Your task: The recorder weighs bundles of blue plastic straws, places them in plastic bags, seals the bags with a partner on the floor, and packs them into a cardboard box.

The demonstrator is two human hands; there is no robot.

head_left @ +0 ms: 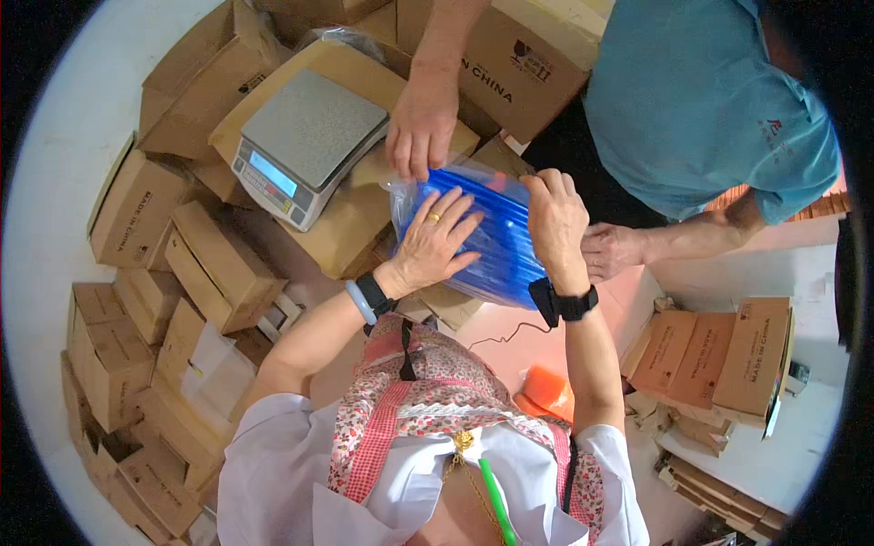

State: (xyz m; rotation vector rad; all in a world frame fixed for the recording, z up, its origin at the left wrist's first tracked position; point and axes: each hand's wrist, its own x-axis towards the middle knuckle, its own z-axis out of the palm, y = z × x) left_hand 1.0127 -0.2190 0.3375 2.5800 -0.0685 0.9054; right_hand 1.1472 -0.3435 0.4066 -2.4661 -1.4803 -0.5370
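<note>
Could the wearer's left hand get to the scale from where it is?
Probably yes: the left hand lies flat on the blue bag, and the scale sits just beyond with nothing between them.

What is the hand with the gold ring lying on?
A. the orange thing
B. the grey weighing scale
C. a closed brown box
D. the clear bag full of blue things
D: the left hand with the ring lies flat, fingers spread, on the clear bag of blue items, while the scale sits apart to its left on a cardboard box.
</note>
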